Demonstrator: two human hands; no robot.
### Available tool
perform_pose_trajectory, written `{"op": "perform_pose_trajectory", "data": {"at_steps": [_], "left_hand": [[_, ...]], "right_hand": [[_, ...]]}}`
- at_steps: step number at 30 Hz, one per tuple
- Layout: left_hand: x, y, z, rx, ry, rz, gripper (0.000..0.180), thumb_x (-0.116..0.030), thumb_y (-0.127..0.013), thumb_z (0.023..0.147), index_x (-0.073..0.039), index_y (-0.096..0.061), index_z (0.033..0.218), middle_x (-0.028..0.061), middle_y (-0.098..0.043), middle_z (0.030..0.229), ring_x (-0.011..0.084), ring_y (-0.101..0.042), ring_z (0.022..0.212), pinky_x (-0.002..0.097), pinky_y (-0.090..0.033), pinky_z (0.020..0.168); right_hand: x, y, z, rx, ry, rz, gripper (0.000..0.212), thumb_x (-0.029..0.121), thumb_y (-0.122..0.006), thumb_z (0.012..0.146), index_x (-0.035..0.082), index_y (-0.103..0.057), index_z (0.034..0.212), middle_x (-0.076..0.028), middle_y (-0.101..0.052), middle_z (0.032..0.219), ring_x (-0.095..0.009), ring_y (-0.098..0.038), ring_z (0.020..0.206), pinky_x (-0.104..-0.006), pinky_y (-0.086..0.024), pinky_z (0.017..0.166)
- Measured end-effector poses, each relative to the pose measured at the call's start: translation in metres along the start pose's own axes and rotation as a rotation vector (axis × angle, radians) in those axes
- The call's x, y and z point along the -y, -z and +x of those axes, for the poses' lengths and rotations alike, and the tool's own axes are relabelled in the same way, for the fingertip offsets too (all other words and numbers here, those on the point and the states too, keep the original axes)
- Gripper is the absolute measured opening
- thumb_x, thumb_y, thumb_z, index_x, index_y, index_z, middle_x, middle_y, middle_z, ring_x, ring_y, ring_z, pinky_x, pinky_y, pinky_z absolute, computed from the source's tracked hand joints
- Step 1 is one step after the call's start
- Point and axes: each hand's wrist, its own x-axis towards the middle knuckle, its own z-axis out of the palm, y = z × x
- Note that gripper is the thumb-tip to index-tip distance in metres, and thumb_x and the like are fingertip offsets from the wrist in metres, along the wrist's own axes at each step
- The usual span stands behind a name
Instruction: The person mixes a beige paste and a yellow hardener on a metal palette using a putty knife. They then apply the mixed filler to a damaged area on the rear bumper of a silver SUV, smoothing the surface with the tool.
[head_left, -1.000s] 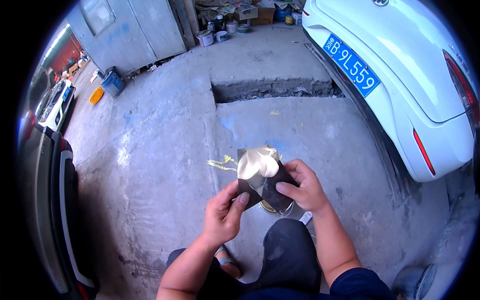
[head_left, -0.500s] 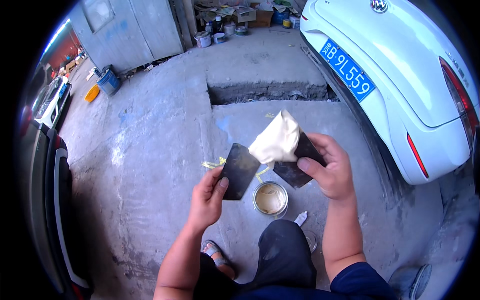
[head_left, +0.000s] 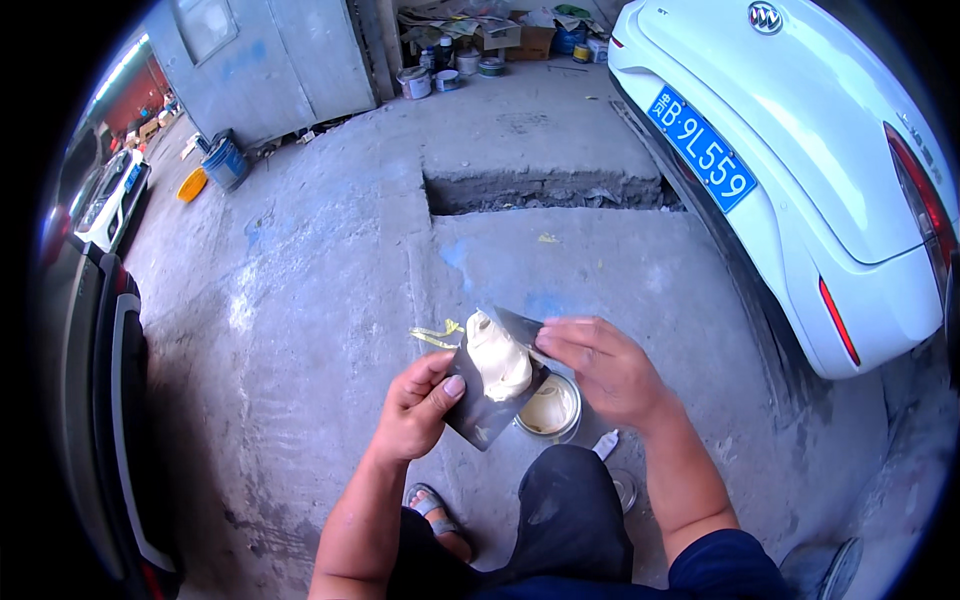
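Your left hand (head_left: 412,410) clasped a dark scraper (head_left: 478,418), thumb on its upper face, while your right hand (head_left: 612,372) gripped a second scraper (head_left: 518,325), its fingers stretched along the edge and its thumb out of sight. The concrete floor (head_left: 320,300) of a workshop spread out beneath you. At your right stood the rear of a white car (head_left: 790,180), with the side of a dark vehicle (head_left: 90,400) at your left and another white car (head_left: 122,205) farther off beyond it. Grey metal panels (head_left: 265,75) rose at the upper left, and a rough-edged pit (head_left: 540,190) cut across the ground ahead. A blue bucket (head_left: 225,165) stood near the panels, a yellow basin (head_left: 192,184) just beside it. Below your hands, in front of your bent knee, sat a round tin (head_left: 577,415) with cream-coloured filler inside, partly covered by the left-hand scraper. On that scraper lay a thick mound of cream paste (head_left: 500,362); the second scraper was at its upper right, though whether the two touched could not be told. A white tube (head_left: 606,444) lay near the tin, and a crumpled yellow strip (head_left: 436,332) lay beyond your left hand.
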Motion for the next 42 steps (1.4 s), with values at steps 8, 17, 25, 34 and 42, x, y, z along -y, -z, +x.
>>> {"op": "perform_pose_trajectory", "data": {"at_steps": [8,17,25,34,42], "left_hand": [[-0.001,-0.025,0.006,-0.227,-0.029,-0.276,0.025,-0.006,-0.053,0.092,-0.003,-0.048,0.116,0.0102,-0.062,0.108,0.0171,-0.060,0.099,0.0333,-0.047,0.090],[0.018,-0.052,0.004,-0.448,-0.165,-0.328,0.023,-0.008,-0.052,0.093,-0.005,-0.044,0.115,0.0086,-0.062,0.105,0.0151,-0.060,0.096,0.0341,-0.048,0.088],[0.021,-0.046,-0.001,-0.443,-0.341,0.145,0.022,-0.006,-0.046,0.097,-0.001,-0.042,0.118,0.0075,-0.059,0.107,0.0088,-0.054,0.096,0.0237,-0.042,0.087],[0.019,-0.036,-0.001,-0.384,-0.431,0.337,0.023,-0.004,-0.047,0.096,0.000,-0.042,0.118,0.0079,-0.058,0.110,0.0101,-0.053,0.101,0.0245,-0.039,0.090],[0.006,-0.019,0.007,-0.466,-0.222,-0.213,0.022,-0.006,-0.049,0.095,-0.003,-0.044,0.116,0.0070,-0.059,0.109,0.0121,-0.056,0.097,0.0284,-0.043,0.090]], "right_hand": [[0.003,-0.034,-0.021,-0.470,-0.439,1.033,0.050,-0.009,-0.044,0.086,0.000,-0.041,0.135,-0.010,-0.054,0.126,-0.018,-0.052,0.115,-0.0331,-0.039,0.100],[0.035,-0.084,-0.023,-0.440,-0.482,1.055,0.045,-0.001,-0.046,0.092,-0.002,-0.040,0.136,-0.008,-0.054,0.126,-0.014,-0.050,0.115,-0.0298,-0.036,0.100],[0.052,-0.071,-0.006,-0.327,-0.755,0.828,0.036,0.000,-0.048,0.092,-0.006,-0.050,0.127,-0.009,-0.060,0.116,-0.012,-0.054,0.105,-0.0257,-0.042,0.092],[0.056,-0.067,-0.003,-0.192,-0.837,0.574,0.034,0.000,-0.052,0.090,-0.005,-0.054,0.123,-0.005,-0.064,0.101,-0.008,-0.056,0.088,-0.0225,-0.046,0.079],[0.024,-0.073,-0.019,-0.517,-0.708,0.826,0.036,0.002,-0.049,0.092,-0.006,-0.046,0.126,-0.012,-0.059,0.116,-0.016,-0.057,0.103,-0.0289,-0.043,0.092]]}}
